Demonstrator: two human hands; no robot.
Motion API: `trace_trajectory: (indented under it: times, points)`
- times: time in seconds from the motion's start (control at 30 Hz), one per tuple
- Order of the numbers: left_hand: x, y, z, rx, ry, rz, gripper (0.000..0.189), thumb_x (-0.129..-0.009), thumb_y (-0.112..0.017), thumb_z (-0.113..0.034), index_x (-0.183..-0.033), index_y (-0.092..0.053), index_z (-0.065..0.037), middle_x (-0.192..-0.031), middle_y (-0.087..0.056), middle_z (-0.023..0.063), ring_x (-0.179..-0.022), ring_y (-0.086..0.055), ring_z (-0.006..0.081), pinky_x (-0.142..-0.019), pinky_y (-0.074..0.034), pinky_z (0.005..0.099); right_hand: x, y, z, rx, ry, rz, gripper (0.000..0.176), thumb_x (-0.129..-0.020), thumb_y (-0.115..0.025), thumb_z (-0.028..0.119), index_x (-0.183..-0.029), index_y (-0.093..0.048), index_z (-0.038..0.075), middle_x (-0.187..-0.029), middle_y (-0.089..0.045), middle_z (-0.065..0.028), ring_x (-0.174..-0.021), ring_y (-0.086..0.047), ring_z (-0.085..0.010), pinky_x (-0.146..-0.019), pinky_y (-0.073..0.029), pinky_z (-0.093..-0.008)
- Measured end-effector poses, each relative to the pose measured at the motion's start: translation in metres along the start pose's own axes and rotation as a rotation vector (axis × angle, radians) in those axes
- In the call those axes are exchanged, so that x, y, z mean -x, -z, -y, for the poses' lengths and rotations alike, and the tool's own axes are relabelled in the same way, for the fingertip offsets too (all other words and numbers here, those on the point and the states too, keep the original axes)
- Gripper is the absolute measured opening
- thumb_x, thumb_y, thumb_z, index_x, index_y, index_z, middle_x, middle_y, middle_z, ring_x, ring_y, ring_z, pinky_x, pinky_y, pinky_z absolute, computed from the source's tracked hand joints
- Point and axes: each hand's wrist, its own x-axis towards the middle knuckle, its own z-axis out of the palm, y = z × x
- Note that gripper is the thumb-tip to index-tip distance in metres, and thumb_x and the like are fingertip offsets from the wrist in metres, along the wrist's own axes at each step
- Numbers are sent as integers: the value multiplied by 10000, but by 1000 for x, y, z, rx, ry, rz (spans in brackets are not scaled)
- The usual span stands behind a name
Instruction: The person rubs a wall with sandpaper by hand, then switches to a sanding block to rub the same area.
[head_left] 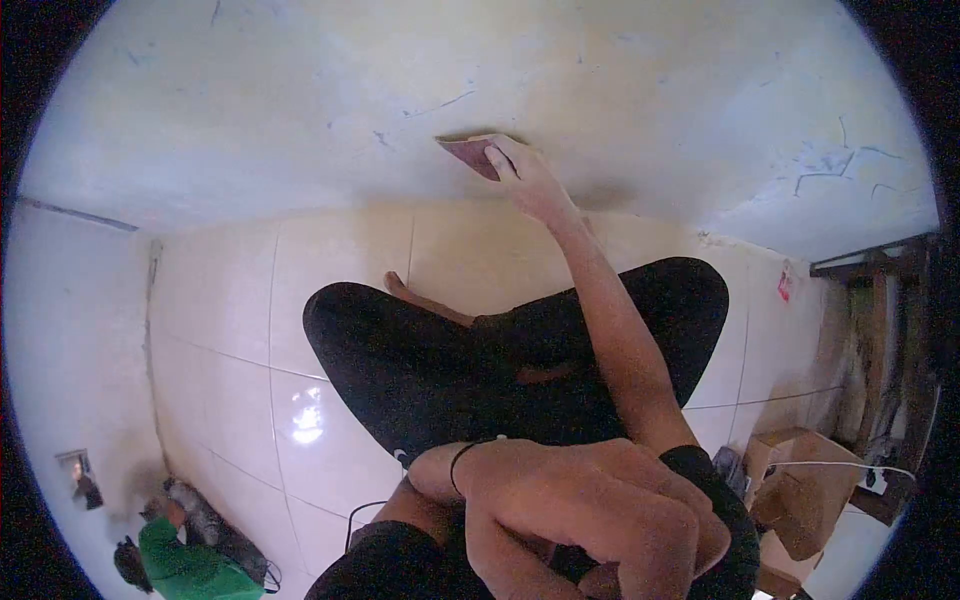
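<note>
My right hand [530, 185] pinches a folded piece of brown sandpaper [470, 152] and presses it to the pale wall [300, 110], just above the floor line. Dark scratches and scuffs mark the wall around it. Close to the camera, my left hand [590, 510] is curled in front of my body, with a thin black band at the wrist. Its fingers are bent in; whatever lies inside them, if anything, is hidden. My legs in black shorts [430, 360] are folded between the hands and the wall.
Light tiles [220, 310] cover the floor. An open cardboard box [800, 490] with a white cable across it stands at right, below a dark wooden frame [880, 340]. A person in a green top [185, 560] sits at lower left, beside the side wall.
</note>
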Motion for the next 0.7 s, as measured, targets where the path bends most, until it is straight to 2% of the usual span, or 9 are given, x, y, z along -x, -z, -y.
trace_trajectory:
  times: [0.07,0.17,0.23,0.37,0.47,0.57,0.63,0.67,0.7]
  points:
    - [-2,-1,5,32,-24,-13,323,-911,-629,-297,-926,-606,24,-680,-582,84,-489,-482,127,-400,-284,249,-1,9,7,-14,-13,-3,291,-953,-458,219,-1103,-586,6,-1046,-632,-223,-963,-600,-402,-836,-465,-446]
    - [0,2,9,56,-32,-22,296,-900,-646,-259,-915,-602,33,-683,-582,76,-499,-479,124,-411,-285,243,-1,19,16,54,-75,-7,298,-968,-444,212,-1161,-568,21,-1016,-631,-215,-949,-603,-346,-864,-446,-402]
    - [-2,8,7,66,-4,22,282,-894,-655,-236,-911,-599,40,-689,-585,72,-511,-481,123,-420,-288,244,-4,22,20,-13,-27,-48,308,-967,-457,236,-1161,-567,23,-1019,-630,-214,-954,-604,-341,-868,-444,-400]
    - [-1,1,-1,75,56,-88,279,-894,-651,-226,-911,-598,48,-687,-588,69,-515,-481,121,-431,-290,248,-7,43,57,-108,-33,-113,354,-969,-483,290,-1155,-562,0,-1034,-642,-200,-990,-602,-307,-881,-436,-395]
    - [-4,6,-5,93,33,-92,289,-894,-651,-235,-910,-598,49,-679,-588,65,-512,-484,120,-434,-292,248,-4,63,84,-89,-226,-371,387,-974,-494,312,-1145,-566,-29,-1039,-647,-166,-991,-586,-261,-880,-438,-379]
    - [-6,14,-12,128,66,-48,295,-896,-647,-243,-881,-608,49,-663,-581,55,-509,-481,117,-433,-290,253,1,88,98,-23,-63,-985,574,-967,-475,423,-1265,-480,-68,-1234,-553,-200,-1053,-565,-280,-933,-429,-391]
    - [0,24,-14,201,132,29,310,-900,-642,-251,-869,-621,57,-651,-575,48,-505,-473,114,-431,-285,259,5,106,116,118,124,-1224,610,-979,-437,433,-1304,-458,-83,-1309,-510,-229,-1104,-537,-278,-980,-401,-396]
    - [-1,27,-15,215,160,59,315,-902,-638,-253,-866,-630,60,-647,-573,46,-501,-465,113,-430,-282,262,6,112,124,233,256,-1259,583,-993,-406,406,-1302,-465,-84,-1319,-498,-246,-1133,-516,-270,-1010,-376,-397]
    - [-2,30,-16,229,189,89,321,-904,-635,-255,-862,-640,63,-642,-571,44,-496,-458,113,-430,-278,265,6,114,120,182,309,-1185,526,-986,-419,348,-1304,-477,-67,-1332,-493,-234,-1164,-499,-279,-1033,-354,-403]
